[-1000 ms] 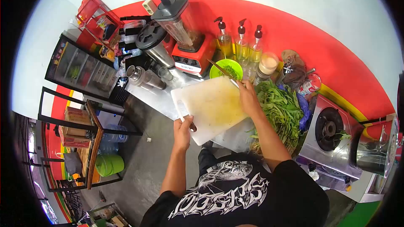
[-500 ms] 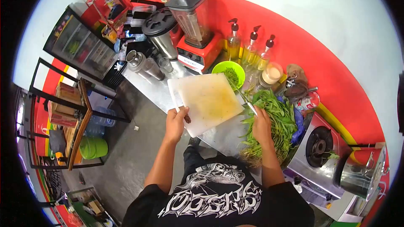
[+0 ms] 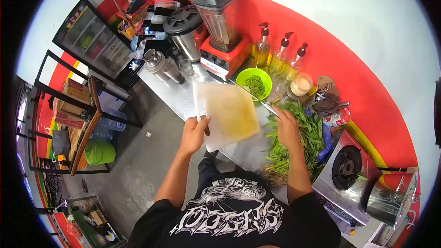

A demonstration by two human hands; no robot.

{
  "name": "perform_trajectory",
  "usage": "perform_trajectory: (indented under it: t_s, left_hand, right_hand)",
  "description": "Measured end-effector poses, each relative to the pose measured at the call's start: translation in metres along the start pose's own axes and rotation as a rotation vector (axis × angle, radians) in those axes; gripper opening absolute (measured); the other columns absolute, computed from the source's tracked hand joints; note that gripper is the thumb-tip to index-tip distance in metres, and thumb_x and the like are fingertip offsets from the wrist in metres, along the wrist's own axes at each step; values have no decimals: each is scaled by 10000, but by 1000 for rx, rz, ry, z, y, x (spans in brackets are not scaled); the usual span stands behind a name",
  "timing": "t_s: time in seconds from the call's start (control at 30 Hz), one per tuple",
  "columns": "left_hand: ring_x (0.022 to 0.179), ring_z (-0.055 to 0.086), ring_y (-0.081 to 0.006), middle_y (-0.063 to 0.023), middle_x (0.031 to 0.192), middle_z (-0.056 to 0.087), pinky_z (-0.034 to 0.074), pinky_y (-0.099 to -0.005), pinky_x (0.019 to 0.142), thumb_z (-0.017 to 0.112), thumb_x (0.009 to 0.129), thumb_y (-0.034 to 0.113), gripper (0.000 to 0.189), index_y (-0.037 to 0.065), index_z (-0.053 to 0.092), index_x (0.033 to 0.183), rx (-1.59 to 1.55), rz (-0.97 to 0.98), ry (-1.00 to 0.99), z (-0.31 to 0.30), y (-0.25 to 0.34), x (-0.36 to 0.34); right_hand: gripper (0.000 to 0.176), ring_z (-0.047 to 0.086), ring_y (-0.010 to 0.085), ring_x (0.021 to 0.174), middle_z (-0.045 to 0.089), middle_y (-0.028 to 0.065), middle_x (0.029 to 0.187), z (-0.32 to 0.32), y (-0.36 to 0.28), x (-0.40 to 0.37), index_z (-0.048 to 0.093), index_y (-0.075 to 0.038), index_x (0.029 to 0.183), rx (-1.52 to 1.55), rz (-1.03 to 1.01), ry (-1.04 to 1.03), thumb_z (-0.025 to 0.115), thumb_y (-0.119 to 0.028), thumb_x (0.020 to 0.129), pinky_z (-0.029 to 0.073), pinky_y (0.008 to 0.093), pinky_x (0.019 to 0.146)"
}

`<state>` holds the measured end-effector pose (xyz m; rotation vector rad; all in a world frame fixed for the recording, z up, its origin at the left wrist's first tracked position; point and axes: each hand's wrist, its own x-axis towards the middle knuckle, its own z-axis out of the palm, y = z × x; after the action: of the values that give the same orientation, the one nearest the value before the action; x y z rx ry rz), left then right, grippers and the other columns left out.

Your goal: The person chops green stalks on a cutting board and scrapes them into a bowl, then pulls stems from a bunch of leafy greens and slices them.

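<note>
My left hand (image 3: 194, 135) grips the near-left edge of a white cutting board (image 3: 229, 117), thumb on top. The board is raised and tilted over the counter, with a yellowish stain on its face. In my right hand (image 3: 288, 133) is a knife (image 3: 268, 107), its blade reaching past the board's far corner over the bowl. That bright green bowl (image 3: 268, 79) holds chopped greens (image 3: 254, 85). A pile of long-stemmed leafy greens (image 3: 308, 131) lies beside and partly under my right hand.
A red blender (image 3: 221, 55), a steel blender jar (image 3: 186, 41) and shakers (image 3: 158, 66) line the counter's back left. Pump bottles (image 3: 278, 59) and a lidded jar (image 3: 301, 85) stand behind the bowl. A gas stove (image 3: 344, 167) and a steel pot (image 3: 388, 200) are at right.
The board has tilted more steeply, its right side drawn away from the greens pile. My right hand has turned the knife so its blade now shows across the bowl. The view has shifted slightly.
</note>
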<state>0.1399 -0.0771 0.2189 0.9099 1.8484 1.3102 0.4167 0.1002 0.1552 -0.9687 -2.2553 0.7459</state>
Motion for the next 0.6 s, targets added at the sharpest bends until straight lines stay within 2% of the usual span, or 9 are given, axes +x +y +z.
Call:
perform_trajectory:
  t_s: [0.13,0.23,0.33,0.4,0.6]
  left_hand:
    - [586,574,-168,-89,617,615,455,-334,589,548,997,271,429,-48,640,726,-15,7,1,-2,-5,-2]
    - [582,578,-168,-91,614,615,456,-336,586,549,995,269,422,-49,643,734,-2,2,7,-5,-10,-3]
    - [579,580,-166,-89,612,614,454,-337,580,555,987,262,408,-52,652,746,-45,5,13,-10,-11,-3]
    - [580,578,-163,-85,612,610,454,-337,577,561,980,254,395,-56,662,758,-49,20,15,-14,-17,-3]
    - [584,573,-152,-78,619,609,457,-331,583,572,972,248,381,-51,661,752,-100,-6,-6,-25,-26,7]
  right_hand:
    - [403,608,425,960,632,222,1070,-2,13,14,609,-31,1320,58,-62,-14,546,44,929,489,442,860]
    - [390,617,425,969,637,225,1064,-2,33,19,614,-16,1304,29,32,-60,551,50,926,492,438,857]
    - [415,612,439,1034,645,223,1149,4,43,20,613,-53,1326,-82,124,-92,569,39,924,489,453,901]
    - [402,608,437,1069,640,227,1178,7,41,13,608,-56,1331,55,65,78,563,29,941,486,446,923]
    - [401,601,438,1115,636,222,1225,20,22,-4,595,-53,1346,-11,168,7,564,16,952,480,461,936]
